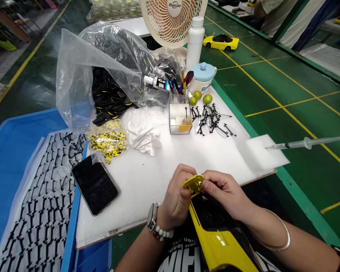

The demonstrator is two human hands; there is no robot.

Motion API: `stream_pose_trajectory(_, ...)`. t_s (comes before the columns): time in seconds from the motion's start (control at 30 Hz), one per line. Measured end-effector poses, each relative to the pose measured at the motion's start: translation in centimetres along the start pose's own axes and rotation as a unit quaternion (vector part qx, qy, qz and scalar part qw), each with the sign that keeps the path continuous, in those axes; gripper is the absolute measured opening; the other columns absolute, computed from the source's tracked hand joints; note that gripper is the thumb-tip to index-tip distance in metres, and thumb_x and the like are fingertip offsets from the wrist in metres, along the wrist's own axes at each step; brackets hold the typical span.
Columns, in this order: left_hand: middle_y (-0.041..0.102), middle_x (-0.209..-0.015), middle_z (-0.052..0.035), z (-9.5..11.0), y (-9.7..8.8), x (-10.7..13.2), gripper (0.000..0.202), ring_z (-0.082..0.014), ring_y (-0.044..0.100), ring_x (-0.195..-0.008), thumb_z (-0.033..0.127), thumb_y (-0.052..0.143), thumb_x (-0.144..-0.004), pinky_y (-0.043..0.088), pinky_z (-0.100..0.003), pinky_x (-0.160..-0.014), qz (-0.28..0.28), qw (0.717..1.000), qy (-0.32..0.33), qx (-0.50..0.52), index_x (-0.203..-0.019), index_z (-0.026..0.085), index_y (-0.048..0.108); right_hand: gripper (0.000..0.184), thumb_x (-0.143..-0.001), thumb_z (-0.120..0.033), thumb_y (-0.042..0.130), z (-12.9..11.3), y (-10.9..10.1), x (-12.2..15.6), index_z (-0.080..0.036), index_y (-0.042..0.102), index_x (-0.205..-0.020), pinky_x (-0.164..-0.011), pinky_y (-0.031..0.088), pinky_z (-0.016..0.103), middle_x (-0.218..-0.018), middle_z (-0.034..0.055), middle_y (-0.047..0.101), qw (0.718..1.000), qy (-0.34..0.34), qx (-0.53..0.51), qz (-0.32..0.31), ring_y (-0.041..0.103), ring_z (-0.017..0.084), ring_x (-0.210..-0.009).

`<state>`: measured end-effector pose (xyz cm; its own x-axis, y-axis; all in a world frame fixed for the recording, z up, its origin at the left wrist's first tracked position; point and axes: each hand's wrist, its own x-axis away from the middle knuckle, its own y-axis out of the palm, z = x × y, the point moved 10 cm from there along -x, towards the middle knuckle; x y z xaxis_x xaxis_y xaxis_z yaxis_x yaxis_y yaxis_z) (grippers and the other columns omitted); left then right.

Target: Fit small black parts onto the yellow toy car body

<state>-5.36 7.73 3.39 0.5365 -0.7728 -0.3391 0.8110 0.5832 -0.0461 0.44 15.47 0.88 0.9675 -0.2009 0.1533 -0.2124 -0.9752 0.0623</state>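
A yellow model car (222, 243) with dark windows lies against my lap, its far end toward the table edge. A yellow panel (193, 183) stands raised at that end; I cannot tell whether it is attached. My left hand (179, 196), wearing a watch and beads at the wrist, is closed around the left side of the panel and the car's end. With thumb and forefinger, my right hand (225, 190) pinches at the panel's right edge. Anything small between those fingertips is hidden.
Ahead on the white foam-topped table (155, 172) are a phone (95, 185), a clear box (180, 119), small black parts (211, 119) and limes (207, 99). A syringe (308, 142) sticks out at right. A blue bin (25, 124) stands left; a fan (174, 22) behind.
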Motion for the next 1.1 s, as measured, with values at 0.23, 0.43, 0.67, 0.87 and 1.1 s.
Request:
stream_pose_trajectory(0.23, 0.054, -0.099, -0.0074, -0.9, -0.1, 1.7, 0.052, -0.023, 0.054, -0.089, 0.06, 0.029, -0.097, 0.047, -0.04, -0.079, 0.008, 0.996, 0.049, 0.075, -0.118, 0.024, 0.061, 0.048, -0.094, -0.054, 0.052, 1.3, -2.7, -0.7, -0.02, 0.042, -0.062, -0.051, 0.031, 0.025, -0.056, -0.0043, 0.04, 0.992, -0.048, -0.021, 0.112, 0.037, 0.01, -0.054)
stream_pose_trajectory(0.43, 0.056, -0.094, -0.0076, -0.3, 0.5, 1.8, 0.044, -0.0239, 0.056, -0.085, 0.057, 0.044, -0.093, 0.048, -0.04, -0.076, -0.021, 0.991, 0.124, 0.052, -0.121, 0.026, 0.059, 0.028, -0.09, -0.044, 0.06, 1.3, -3.5, -4.2, -0.02, 0.055, -0.077, -0.054, 0.037, 0.026, -0.063, -0.0035, 0.05, 0.991, -0.055, 0.068, 0.102, 0.045, 0.011, -0.057)
stream_pose_trajectory(0.67, 0.055, -0.089, -0.0066, 0.5, 0.3, 1.0, 0.045, -0.0225, 0.052, -0.079, 0.059, 0.041, -0.093, 0.042, -0.039, -0.074, -0.016, 0.993, 0.103, 0.061, -0.117, 0.027, 0.061, 0.051, -0.079, -0.034, 0.073, 1.4, 0.4, -9.5, -0.02, 0.049, -0.122, -0.076, 0.05, 0.036, -0.114, 0.0078, 0.059, 0.978, -0.063, 0.196, 0.03, 0.057, 0.014, -0.074)
stream_pose_trajectory(0.87, 0.05, -0.092, -0.006, -0.6, 0.3, 1.6, 0.05, -0.0228, 0.048, -0.083, 0.064, 0.034, -0.093, 0.038, -0.038, -0.077, -0.02, 0.995, 0.05, 0.082, -0.115, 0.026, 0.059, 0.055, -0.083, -0.036, 0.073, 1.7, 2.9, -12.6, -0.017, 0.049, -0.129, -0.085, 0.054, 0.042, -0.126, 0.0116, 0.056, 0.949, -0.061, 0.308, 0.012, 0.062, 0.019, -0.089)
stream_pose_trajectory(1.1, 0.051, -0.092, -0.0051, -2.7, 0.2, 1.7, 0.05, -0.0218, 0.049, -0.085, 0.068, 0.04, -0.09, 0.038, -0.036, -0.077, -0.001, 0.984, -0.051, 0.169, -0.106, 0.025, 0.061, 0.037, -0.092, -0.04, 0.063, 0.9, 3.3, -15.1, -0.019, 0.057, -0.122, -0.087, 0.055, 0.042, -0.12, 0.0093, 0.06, 0.931, -0.055, 0.356, 0.068, 0.062, 0.021, -0.101)
